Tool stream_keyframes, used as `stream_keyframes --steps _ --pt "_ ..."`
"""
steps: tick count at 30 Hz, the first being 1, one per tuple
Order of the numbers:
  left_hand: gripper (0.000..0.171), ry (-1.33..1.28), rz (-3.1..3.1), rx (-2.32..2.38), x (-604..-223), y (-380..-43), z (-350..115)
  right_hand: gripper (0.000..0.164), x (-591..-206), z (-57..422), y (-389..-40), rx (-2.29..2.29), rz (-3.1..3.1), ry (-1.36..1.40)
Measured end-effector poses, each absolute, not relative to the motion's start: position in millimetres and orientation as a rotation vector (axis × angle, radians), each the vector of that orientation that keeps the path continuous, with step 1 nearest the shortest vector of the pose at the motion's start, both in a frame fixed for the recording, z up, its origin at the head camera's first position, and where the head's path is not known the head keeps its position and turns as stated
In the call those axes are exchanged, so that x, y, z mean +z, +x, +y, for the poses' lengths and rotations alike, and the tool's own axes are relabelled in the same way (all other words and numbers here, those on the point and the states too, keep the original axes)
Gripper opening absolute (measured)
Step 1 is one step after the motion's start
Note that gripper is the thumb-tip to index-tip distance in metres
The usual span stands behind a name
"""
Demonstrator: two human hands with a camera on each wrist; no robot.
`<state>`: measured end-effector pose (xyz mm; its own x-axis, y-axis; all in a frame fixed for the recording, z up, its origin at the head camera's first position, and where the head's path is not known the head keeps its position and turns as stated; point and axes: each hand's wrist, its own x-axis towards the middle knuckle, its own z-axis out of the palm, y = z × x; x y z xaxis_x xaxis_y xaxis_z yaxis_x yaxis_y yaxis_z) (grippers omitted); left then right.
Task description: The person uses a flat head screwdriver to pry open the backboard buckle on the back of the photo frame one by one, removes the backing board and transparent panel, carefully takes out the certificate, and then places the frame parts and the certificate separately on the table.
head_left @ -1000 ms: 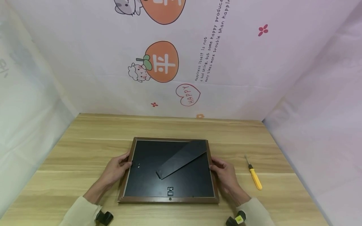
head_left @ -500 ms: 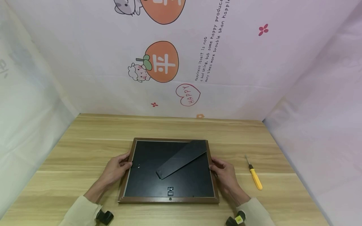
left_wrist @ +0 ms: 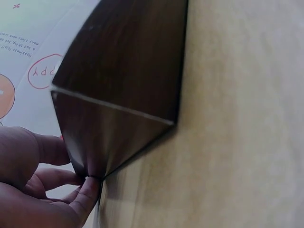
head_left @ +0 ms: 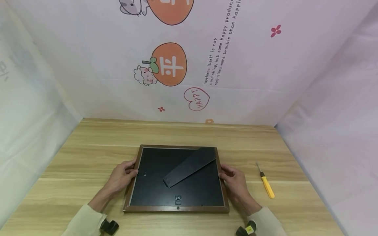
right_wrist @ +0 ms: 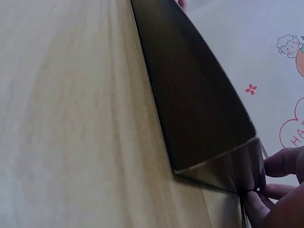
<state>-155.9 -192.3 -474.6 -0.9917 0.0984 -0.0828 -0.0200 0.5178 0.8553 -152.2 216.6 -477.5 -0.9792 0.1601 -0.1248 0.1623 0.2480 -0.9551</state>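
Note:
A picture frame point(head_left: 156, 164) lies back side up on the table, with a brown rim and a black backing board. Its black stand leg point(head_left: 189, 167) slants across the board from the upper right. My left hand point(head_left: 119, 177) grips the left side of the rim, thumb on top and fingers at the outer edge. On the opposite side my right hand point(head_left: 235, 179) pinches the rim in the same way. In the left wrist view, the fingertips point(left_wrist: 88, 192) reach round the frame's lower edge. Fingers point(right_wrist: 256, 206) do likewise in the right wrist view.
A screwdriver point(head_left: 267, 185) with a yellow handle lies on the wooden table point(head_left: 177, 132) to the right of my right hand. White printed cloth point(head_left: 242, 65) hangs behind the table and along both sides.

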Motion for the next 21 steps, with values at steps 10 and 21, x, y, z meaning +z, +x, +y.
stream_keyframes --steps 10,21 --pt "0.055 0.096 2.679 1.424 -472.8 -155.2 -190.6 0.039 -472.9 222.6 -151.5 -1.813 2.5 0.325" --pt "0.054 0.077 2.678 1.415 -473.3 -155.0 -191.2 0.028 -451.8 283.4 -141.3 -1.547 2.928 0.28"
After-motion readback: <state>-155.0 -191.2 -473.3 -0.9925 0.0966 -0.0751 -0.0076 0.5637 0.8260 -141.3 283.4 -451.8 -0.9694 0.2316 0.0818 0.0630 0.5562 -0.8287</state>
